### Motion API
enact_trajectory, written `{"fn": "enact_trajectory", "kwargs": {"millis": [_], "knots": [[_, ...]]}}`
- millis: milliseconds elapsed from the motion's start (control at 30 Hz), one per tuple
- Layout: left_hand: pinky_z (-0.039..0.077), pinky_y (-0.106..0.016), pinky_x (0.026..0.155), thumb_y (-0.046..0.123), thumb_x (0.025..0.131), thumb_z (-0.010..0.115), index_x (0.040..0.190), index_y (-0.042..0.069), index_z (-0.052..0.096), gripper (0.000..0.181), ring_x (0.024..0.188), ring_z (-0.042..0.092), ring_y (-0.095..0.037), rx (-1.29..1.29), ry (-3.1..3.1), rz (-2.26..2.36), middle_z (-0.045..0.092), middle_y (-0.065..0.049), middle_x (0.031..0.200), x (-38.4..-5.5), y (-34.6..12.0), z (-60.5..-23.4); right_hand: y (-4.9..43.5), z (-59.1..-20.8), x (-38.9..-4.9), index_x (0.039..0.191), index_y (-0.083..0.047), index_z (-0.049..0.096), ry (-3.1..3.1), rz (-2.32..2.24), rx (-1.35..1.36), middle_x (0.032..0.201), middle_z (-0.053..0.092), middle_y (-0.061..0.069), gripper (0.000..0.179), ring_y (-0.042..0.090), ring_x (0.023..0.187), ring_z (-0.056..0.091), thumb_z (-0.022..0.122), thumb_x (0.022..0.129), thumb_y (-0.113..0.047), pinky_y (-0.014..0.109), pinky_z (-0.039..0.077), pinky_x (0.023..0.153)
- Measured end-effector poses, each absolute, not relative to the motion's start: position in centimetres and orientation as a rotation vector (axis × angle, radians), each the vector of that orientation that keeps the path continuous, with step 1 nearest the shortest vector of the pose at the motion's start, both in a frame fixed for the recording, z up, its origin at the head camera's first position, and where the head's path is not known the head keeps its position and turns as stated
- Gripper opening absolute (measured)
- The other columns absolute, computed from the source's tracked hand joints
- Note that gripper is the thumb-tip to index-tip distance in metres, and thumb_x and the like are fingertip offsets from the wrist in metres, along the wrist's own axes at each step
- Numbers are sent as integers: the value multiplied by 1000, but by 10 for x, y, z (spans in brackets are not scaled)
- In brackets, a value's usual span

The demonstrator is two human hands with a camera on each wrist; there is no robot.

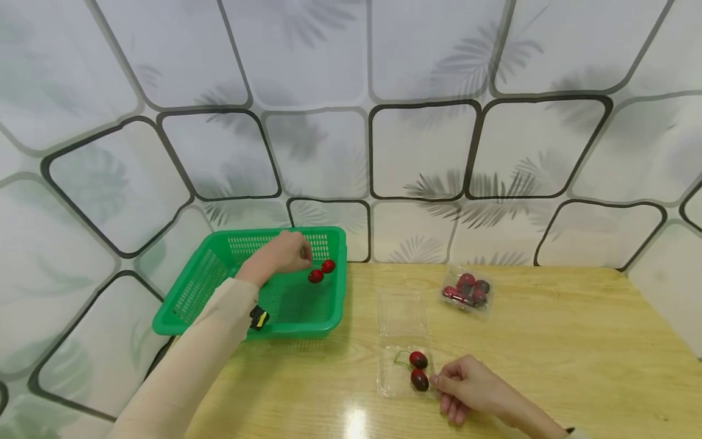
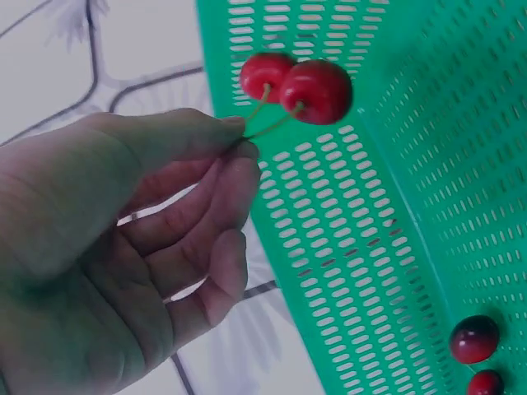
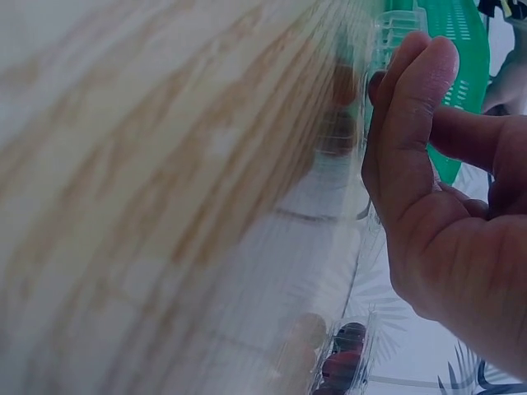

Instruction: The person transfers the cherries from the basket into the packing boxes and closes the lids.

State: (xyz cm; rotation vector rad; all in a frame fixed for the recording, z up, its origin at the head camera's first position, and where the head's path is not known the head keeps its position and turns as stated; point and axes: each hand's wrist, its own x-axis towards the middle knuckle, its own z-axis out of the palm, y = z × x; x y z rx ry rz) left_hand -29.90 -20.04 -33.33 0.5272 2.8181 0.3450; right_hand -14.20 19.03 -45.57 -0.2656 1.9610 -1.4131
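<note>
Head view: the left hand (image 1: pixel 285 253) hangs over the green perforated plastic basket (image 1: pixel 219 259) at the rear left of the wooden counter (image 1: pixel 548 353). Its grip pinches the stems of a pair of glossy red cherries (image 1: pixel 322 271), which lie to the right of the fingertips, above the basket floor. The right hand (image 1: pixel 474 387) rests on the counter, fingertips touching the right edge of the clear plastic clamshell tray (image 1: pixel 403 317), where a second dark red cherry pair (image 1: pixel 418 369) lies. A closed clear punnet of cherries (image 1: pixel 467 290) sits well apart behind.

Left wrist view: thumb and forefinger (image 2: pixel 235 152) are pressed together on the thin stems; the fruit points up and away from the palm toward the basket wall. Two loose cherries (image 2: pixel 475 339) lie on the basket floor.

Right wrist view: the picture is blurred; the fingers (image 3: pixel 408 115) appear loosely bent against the tray edge, holding nothing.
</note>
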Motion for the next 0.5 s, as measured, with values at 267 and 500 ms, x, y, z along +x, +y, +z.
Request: {"fn": "enact_trajectory", "kwargs": {"millis": [267, 500], "knots": [[55, -34, 71, 18, 98, 67, 95, 10, 77, 13, 68, 63, -9, 610, 2948, 520, 75, 0, 84, -266, -199, -324, 189, -459, -142, 89, 2, 67, 1953, -1422, -266, 69, 70, 2, 33, 8, 54, 65, 57, 106, -25, 21, 56, 52], [55, -31, 72, 26, 98, 68, 97, 15, 75, 13, 78, 68, -8, 545, 2944, 831, 76, 3, 88, -236, -193, -320, 192, -459, -141, 92, 4, 67, 1949, -1426, -284, 69, 70, 2, 33, 8, 56, 66, 54, 107, -22, 20, 56, 52]]}}
